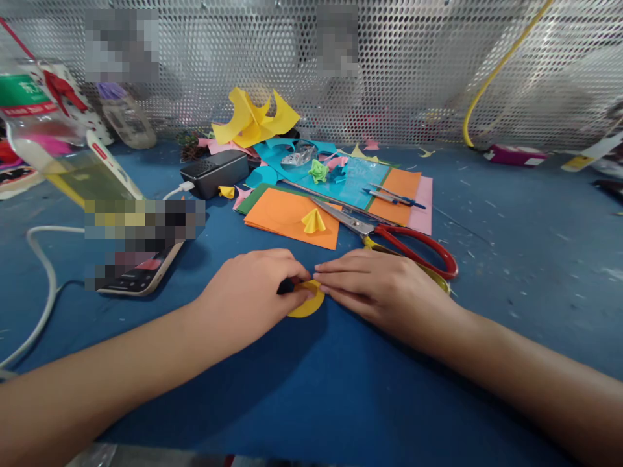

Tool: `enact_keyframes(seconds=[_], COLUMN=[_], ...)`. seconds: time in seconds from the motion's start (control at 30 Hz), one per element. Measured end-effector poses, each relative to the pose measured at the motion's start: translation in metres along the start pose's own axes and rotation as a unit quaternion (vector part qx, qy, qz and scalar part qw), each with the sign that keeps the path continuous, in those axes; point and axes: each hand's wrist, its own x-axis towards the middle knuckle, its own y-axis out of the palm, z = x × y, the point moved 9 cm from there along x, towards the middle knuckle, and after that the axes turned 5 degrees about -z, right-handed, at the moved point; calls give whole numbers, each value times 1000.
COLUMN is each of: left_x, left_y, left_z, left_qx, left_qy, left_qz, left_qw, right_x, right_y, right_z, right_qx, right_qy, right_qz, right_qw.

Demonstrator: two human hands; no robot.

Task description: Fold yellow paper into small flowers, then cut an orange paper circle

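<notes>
A small piece of yellow paper with a rounded lower edge (307,306) lies low over the blue table between my two hands. My left hand (256,285) pinches it between thumb and bent fingers, which cover its upper left part. From the other side my right hand (384,279) has its fingertips pressed together at the paper's right edge. Just beyond them, a small pleated yellow paper piece (313,222) sits on a stack of orange paper (277,216). Scissors with red and yellow handles (363,227) lie behind my right hand.
A lit phone (146,269) leans by a bottle of yellowish liquid (63,155) at left, with a white cable (41,305). Behind are a black box (214,174), blue sheets (335,185), a compass (394,196), yellow offcuts (256,120) and a perforated metal panel (413,65).
</notes>
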Motion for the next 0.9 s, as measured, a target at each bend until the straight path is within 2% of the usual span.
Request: enact_keyframes(seconds=[0.23, 0.33, 0.53, 0.67, 0.8, 0.9], left_x=[0, 2, 3, 3, 2, 1], left_y=[4, 4, 8, 6, 4, 5], left_z=[2, 6, 7, 7, 2, 0], left_qx=[-32, -48, -116, -115, -62, -47], left_qy=[25, 0, -33, -22, 20, 40], left_qz=[62, 75, 148, 133, 100, 100], left_qw=[997, 996, 982, 984, 993, 993], right_x=[-1, 1, 2, 2, 0, 0], right_y=[-2, 0, 8, 10, 12, 12], right_z=[-1, -4, -11, -12, -13, -12], right_qx=[9, 30, 56, 53, 44, 47], right_qy=[-8, 10, 56, 67, 80, 81], right_qz=[-9, -14, 21, 33, 33, 25], right_qw=[1000, 999, 997, 996, 995, 995])
